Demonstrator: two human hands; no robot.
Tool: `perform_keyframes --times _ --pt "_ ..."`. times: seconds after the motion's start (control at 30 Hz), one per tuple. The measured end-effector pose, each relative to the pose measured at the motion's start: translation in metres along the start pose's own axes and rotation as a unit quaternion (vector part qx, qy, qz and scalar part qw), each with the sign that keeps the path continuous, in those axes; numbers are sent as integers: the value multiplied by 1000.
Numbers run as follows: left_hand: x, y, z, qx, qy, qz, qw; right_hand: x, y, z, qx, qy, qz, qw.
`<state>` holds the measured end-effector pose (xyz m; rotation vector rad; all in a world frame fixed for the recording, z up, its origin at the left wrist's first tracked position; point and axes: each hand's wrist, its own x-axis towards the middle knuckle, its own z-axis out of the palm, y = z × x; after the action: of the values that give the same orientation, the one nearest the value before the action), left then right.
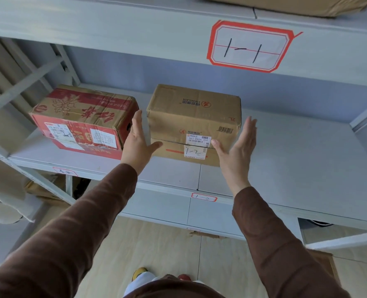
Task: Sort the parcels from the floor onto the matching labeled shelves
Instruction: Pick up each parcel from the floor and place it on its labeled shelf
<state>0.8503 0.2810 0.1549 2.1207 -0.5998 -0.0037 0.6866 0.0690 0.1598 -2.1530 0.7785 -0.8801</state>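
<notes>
A plain brown cardboard parcel (pixel 192 117) with a handwritten "1-2" sticker stands on the middle shelf (pixel 285 151), whose front edge carries a small "1-2" label (pixel 204 197). My left hand (pixel 137 143) is beside the parcel's left face with straight fingers, thumb near its front corner. At the parcel's right front corner my right hand (pixel 237 145) is held up with flat fingers. Neither hand grips the parcel; I cannot tell whether they touch it.
A red and brown printed box (pixel 81 117) sits left of the parcel on the same shelf. The upper shelf beam bears a large "1-1" label (pixel 250 47), with a brown package (pixel 285 5) above. Lower shelves and a wooden floor lie below.
</notes>
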Motion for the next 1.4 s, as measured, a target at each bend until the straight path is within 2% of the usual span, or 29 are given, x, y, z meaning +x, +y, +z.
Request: perform_keyframes --times 0.13,0.23,0.3,0.4,0.5,0.7,0.83,0.97,1.1,1.4 --pt "-28 0 -29 16 40 58 997 -25 -46 16 22 17 -127 991" --pt "-40 -15 -61 45 61 86 993 -44 -80 46 63 -24 -194 979" --pt "-41 -30 -86 71 77 88 991 -55 -98 69 95 -72 -205 971" --pt "-38 -55 -123 68 94 43 992 -68 -122 104 119 -139 -178 967" --pt "-31 -85 -158 57 115 10 992 -78 -142 138 144 -199 -109 963" --pt "0 -146 -208 51 118 -43 991 -81 -156 194 137 -237 1 962" --pt "26 -175 -226 34 105 -107 988 -76 -161 212 141 -225 47 963" --pt "49 -200 -236 -14 45 -156 987 -68 -162 223 137 -221 64 964" --pt "59 -203 -231 -57 6 -142 988 -62 -155 235 132 -220 63 964" --pt "79 -199 -213 -89 29 -130 987 -39 -153 250 127 -215 77 965"
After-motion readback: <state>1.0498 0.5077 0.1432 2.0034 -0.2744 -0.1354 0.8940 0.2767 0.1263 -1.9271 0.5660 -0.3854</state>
